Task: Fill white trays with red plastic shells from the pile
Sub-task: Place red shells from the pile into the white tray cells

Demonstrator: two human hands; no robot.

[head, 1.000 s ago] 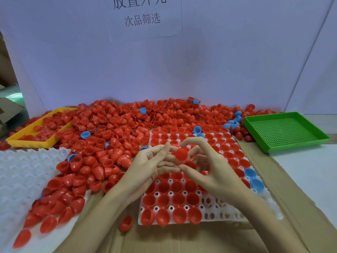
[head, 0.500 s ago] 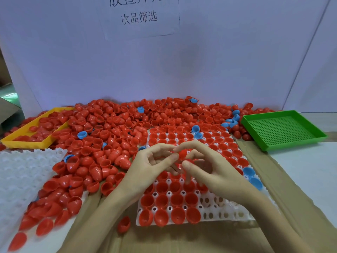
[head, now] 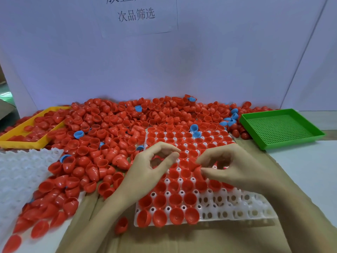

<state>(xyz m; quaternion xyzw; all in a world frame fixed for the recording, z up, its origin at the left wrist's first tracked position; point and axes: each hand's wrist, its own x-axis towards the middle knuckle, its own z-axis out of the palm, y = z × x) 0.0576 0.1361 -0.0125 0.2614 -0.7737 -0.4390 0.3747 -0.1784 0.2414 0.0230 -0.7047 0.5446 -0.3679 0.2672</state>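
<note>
Both hands work above the white moulded plastic cell tray (head: 237, 214) lying on brown cardboard (head: 182, 241) at centre. The right hand (head: 237, 168) pinches a red plastic half-shell (head: 196, 166) between thumb and forefinger, holding it just above the middle rows of the tray; the remaining fingers are curled behind it. The left hand (head: 153, 167) hangs over the tray's left edge with thumb and forefinger bent into a loose ring. A patch of red shows inside that ring, but whether the hand grips a shell or merely frames one lying beneath cannot be told.

The tray's far and middle cells are filled with red shells set open side up. The near right cells stand vacant. Two blue plastic half-shells (head: 194, 131) sit among the far rows.

The loose pile of red plastic shells (head: 102, 139) spreads from the left of the tray to the back wall, touching the tray's far and left edges, with scattered blue pieces mixed in. A single red shell (head: 121, 224) lies apart on the cardboard near the tray's front left corner.

A second white cell tray (head: 20, 172) lies at far left, unfilled. A yellow plastic tray (head: 21, 143) behind it holds red shells. A green perforated plastic tray (head: 280, 128) sits at right. A printed paper sign (head: 136, 15) hangs on the white backboard (head: 218, 61).
</note>
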